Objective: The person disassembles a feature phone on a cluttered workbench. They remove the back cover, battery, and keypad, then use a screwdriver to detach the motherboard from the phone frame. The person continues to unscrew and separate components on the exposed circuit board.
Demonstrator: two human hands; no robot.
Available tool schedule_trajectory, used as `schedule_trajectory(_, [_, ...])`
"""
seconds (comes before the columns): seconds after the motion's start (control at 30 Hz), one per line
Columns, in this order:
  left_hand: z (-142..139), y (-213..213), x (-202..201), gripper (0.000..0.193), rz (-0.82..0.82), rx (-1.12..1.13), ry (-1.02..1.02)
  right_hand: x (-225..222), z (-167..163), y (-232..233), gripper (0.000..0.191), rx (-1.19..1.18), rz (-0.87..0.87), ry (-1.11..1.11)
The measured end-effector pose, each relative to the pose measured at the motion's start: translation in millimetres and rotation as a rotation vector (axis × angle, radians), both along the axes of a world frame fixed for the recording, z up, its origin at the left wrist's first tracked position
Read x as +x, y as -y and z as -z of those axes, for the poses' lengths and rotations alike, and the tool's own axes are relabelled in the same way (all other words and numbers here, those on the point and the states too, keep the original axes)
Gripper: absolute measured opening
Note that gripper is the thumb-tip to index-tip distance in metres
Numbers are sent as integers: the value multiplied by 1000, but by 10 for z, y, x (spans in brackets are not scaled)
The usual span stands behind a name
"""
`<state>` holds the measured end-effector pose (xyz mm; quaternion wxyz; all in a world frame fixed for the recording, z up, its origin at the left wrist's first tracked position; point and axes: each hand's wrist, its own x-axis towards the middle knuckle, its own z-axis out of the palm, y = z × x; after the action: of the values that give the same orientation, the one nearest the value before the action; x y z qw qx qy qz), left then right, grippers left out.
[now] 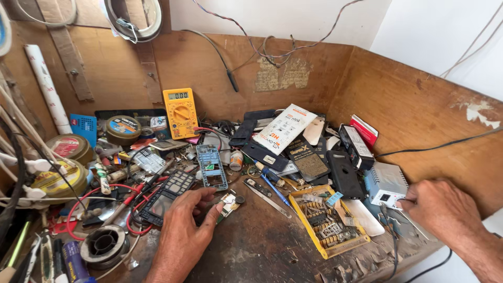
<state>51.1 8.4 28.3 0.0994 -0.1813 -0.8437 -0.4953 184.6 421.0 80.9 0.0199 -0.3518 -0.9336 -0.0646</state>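
So the table [262, 251] is packed along its back edge. The multimeter [181, 112] leans on the back wall, left of centre, with tins [122, 129] just left of it. A phone frame [212, 166] lies in front of the multimeter, and a keypad phone front [166, 196] sits front-left of that. The left hand [183, 230] rests mid-table, touching a small circuit board [229, 203]. A parts tray [326, 220] lies right of the board. Solder spool [104, 245] sits near the front-left corner. The right hand [445, 209] is at the right edge, touching a small box unit [386, 184].
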Motion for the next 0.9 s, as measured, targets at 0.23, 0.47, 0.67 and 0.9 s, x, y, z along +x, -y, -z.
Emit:
schedule_trajectory(0.23, [37, -9, -8, 38, 3, 12, -38, 14, 257, -182, 30, 110, -62, -16])
schedule_trajectory(0.47, [86, 4, -16, 35, 14, 48, -94, 22, 391, -222, 41, 137, -56, 12])
schedule_trajectory(0.67, [44, 0, -12, 49, 44, -44, -59, -3, 563, -416, 43, 233, -84, 37])
schedule_trajectory(0.9, [-4, 2, 21, 57, 75, -108, -20, 5, 707, -509, 34, 239, -124, -114])
